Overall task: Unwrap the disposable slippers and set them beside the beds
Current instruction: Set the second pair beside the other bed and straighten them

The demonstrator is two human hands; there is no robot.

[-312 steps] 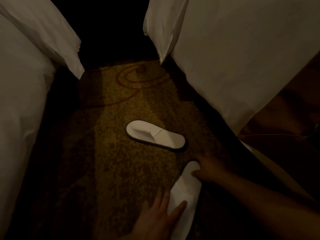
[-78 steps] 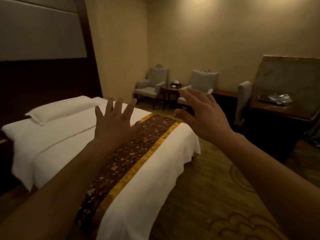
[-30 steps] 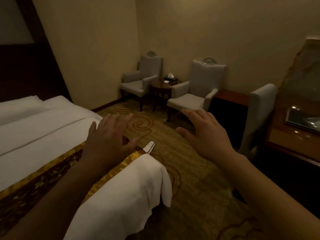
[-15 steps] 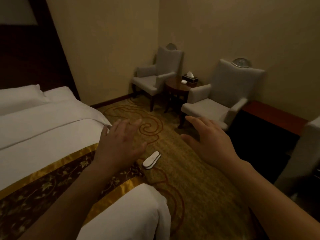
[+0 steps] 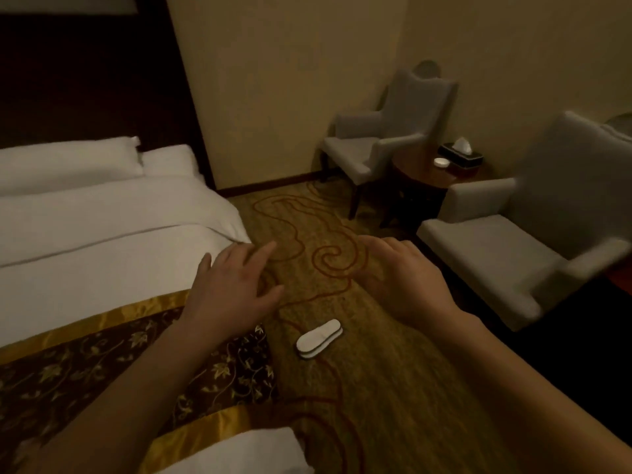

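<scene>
A flat pair of white disposable slippers (image 5: pixel 319 339), one stacked on the other, lies on the patterned carpet just right of the bed (image 5: pixel 95 254). My left hand (image 5: pixel 232 292) hovers over the bed's edge, fingers spread and holding nothing. My right hand (image 5: pixel 400 278) floats above the carpet, palm down, fingers loosely apart, also holding nothing. Both hands are above and beyond the slippers, not touching them.
The bed has white sheets, pillows (image 5: pixel 68 162) and a brown-and-gold runner (image 5: pixel 113 357). Two grey armchairs (image 5: pixel 386 138) (image 5: pixel 523 241) flank a round wooden side table (image 5: pixel 431 179) with a tissue box (image 5: pixel 460 153). Carpet (image 5: pixel 376 388) runs between bed and chairs.
The view has swung left and down around the foot of the bed; the slippers on the carpet have come into fuller view and closer. Both hands stay open and raised.
</scene>
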